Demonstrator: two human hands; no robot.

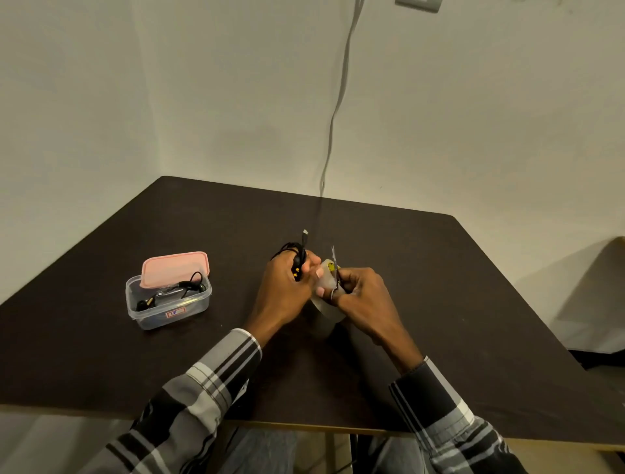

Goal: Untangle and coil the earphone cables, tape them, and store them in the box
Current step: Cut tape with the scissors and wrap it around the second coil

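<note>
Looked like a plain home room: bare off-white walls point(101, 101), wall switch plate point(419, 4) with hanging cable point(338, 101), dark surface point(439, 304) in the corner.

left hand point(287, 284): fingers curled, gripping | right hand point(363, 291): fingers curled, pinching | hands touching

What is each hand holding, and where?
Left hand grips the coiled black earphone cable around its bundle. Right hand pinches small scissors at the tape roll.
</note>
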